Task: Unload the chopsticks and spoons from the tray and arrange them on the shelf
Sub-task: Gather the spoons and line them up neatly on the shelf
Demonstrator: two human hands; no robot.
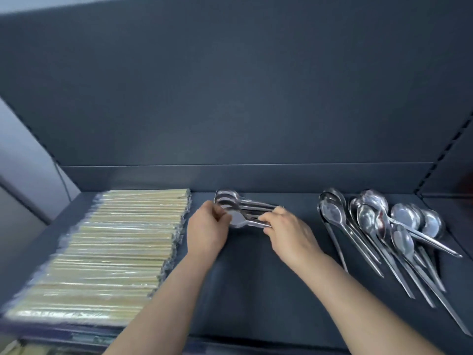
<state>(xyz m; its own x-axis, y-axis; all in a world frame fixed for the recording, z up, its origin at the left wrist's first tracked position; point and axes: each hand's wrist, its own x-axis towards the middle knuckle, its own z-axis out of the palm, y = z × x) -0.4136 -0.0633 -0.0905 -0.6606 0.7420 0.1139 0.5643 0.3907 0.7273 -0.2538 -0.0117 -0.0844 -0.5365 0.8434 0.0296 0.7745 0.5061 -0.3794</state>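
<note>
On the dark shelf a small stack of steel spoons lies sideways at the middle back, bowls to the left. My left hand grips the bowl end of the stack. My right hand pinches the handles at the other end. Wrapped wooden chopsticks lie in a wide row over the shelf's left part. A loose heap of several more spoons rests at the right, handles pointing toward me. No tray is in view.
The shelf's dark back panel rises behind everything, with a slotted upright at the right. Bare shelf surface lies between the chopsticks and the right heap, under my forearms. A lower level shows faintly at the bottom left.
</note>
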